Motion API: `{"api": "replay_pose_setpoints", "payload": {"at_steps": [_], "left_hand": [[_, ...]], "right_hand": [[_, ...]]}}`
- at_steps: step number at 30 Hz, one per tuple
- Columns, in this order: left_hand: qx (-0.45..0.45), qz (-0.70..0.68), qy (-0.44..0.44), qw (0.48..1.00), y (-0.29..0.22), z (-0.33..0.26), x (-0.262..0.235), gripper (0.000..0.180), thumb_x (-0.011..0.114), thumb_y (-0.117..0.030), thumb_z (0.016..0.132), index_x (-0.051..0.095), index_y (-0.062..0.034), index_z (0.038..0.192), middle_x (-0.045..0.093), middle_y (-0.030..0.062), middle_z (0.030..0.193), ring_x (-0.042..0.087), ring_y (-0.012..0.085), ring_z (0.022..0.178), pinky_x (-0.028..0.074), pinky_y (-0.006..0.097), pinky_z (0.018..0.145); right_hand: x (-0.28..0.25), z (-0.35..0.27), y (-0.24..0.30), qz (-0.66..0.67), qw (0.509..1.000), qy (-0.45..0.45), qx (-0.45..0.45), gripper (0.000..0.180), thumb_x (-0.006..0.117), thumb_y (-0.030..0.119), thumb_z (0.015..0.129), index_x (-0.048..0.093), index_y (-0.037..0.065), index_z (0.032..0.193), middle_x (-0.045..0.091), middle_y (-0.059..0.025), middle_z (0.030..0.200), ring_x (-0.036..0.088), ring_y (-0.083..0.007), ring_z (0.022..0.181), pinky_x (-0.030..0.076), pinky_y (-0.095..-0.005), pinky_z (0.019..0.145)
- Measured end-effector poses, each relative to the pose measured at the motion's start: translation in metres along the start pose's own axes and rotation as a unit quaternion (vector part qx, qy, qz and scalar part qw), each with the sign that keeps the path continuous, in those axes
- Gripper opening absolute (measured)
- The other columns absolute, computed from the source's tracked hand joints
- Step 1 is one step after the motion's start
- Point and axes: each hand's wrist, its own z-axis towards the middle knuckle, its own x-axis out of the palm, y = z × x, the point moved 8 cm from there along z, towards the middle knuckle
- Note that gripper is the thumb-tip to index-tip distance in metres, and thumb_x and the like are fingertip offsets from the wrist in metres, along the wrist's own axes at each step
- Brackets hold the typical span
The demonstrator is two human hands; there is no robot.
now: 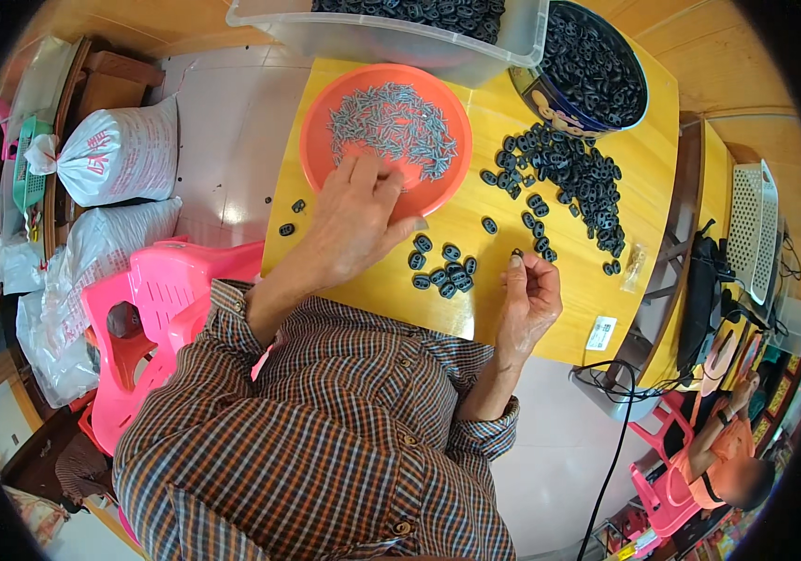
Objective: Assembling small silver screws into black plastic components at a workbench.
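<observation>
Workpiece, a small black piece point(516, 252), sits at 3 o'clock from the middle of the view, held in the narrowed fingers of the right hand point(533, 304). The left hand point(353, 210), towards 11 o'clock, has its fingers bent into the coral bowl point(310, 126) among grey screw-like parts point(400, 112); whether they grip one cannot be told.

Judged by appearance, the black piece is light, stiff and smooth, slippery rather than fragile; best hold is across its outer edges. The grey parts look rigid and light, best taken by the shank.

Matching oval pieces point(564, 159) lie heaped at 2 o'clock on the yellow desk point(639, 215). A white label point(601, 333), between 3 and 4 o'clock, carries print too small to read. A white sack point(134, 154) at 10 o'clock bears large red characters.
</observation>
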Motion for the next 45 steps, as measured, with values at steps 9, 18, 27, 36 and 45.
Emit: {"api": "replay_pose_setpoints", "payload": {"at_steps": [9,18,27,36,45], "left_hand": [[-0.025,-0.081,-0.051,0.995,0.003,0.022,0.027,0.034,0.069,-0.02,0.077,0.061,0.0038,0.099,0.052,0.0127,0.092,0.051,0.0293,0.09,0.044,0.039,0.078],[-0.012,-0.071,-0.064,0.995,-0.013,0.027,0.029,0.032,0.069,-0.017,0.074,0.061,0.0037,0.098,0.052,0.0129,0.091,0.053,0.0302,0.088,0.045,0.04,0.074],[-0.037,-0.161,-0.106,0.98,-0.002,0.03,0.038,0.018,0.067,-0.005,0.077,0.065,-0.0002,0.094,0.059,0.0112,0.086,0.06,0.0276,0.076,0.049,0.036,0.065],[0.001,-0.227,-0.122,0.966,-0.012,0.037,0.04,0.012,0.067,-0.003,0.076,0.064,-0.0021,0.088,0.058,0.0104,0.081,0.059,0.0275,0.074,0.049,0.037,0.063],[-0.024,-0.245,-0.121,0.962,-0.01,0.029,0.034,0.017,0.063,0.003,0.079,0.065,-0.0001,0.096,0.06,0.0087,0.084,0.061,0.0178,0.07,0.05,0.027,0.058]], "right_hand": [[0.014,-0.003,0.004,-0.009,1.0,0.028,0.001,0.01,0.062,0.006,0.087,0.058,-0.001,0.093,0.059,-0.001,0.076,0.053,-0.0062,0.065,0.043,-0.0183,0.062],[0.03,-0.005,-0.003,0.008,0.998,0.06,0.004,0.009,0.062,0.004,0.087,0.057,-0.002,0.091,0.058,-0.0008,0.075,0.052,-0.0054,0.065,0.044,-0.0191,0.059],[0.037,-0.004,-0.001,-0.046,0.996,0.069,-0.03,0.008,0.062,0.004,0.087,0.058,-0.002,0.091,0.06,-0.0012,0.077,0.056,-0.0066,0.067,0.046,-0.0194,0.062],[0.041,-0.003,-0.008,-0.063,0.995,0.068,-0.044,0.009,0.062,0.002,0.086,0.058,-0.003,0.092,0.061,-0.0023,0.079,0.057,-0.007,0.067,0.047,-0.0198,0.062],[0.04,-0.004,-0.005,-0.063,0.995,0.068,-0.048,0.009,0.062,0.003,0.087,0.059,-0.004,0.093,0.062,-0.0033,0.079,0.058,-0.0077,0.067,0.048,-0.0203,0.062]]}}
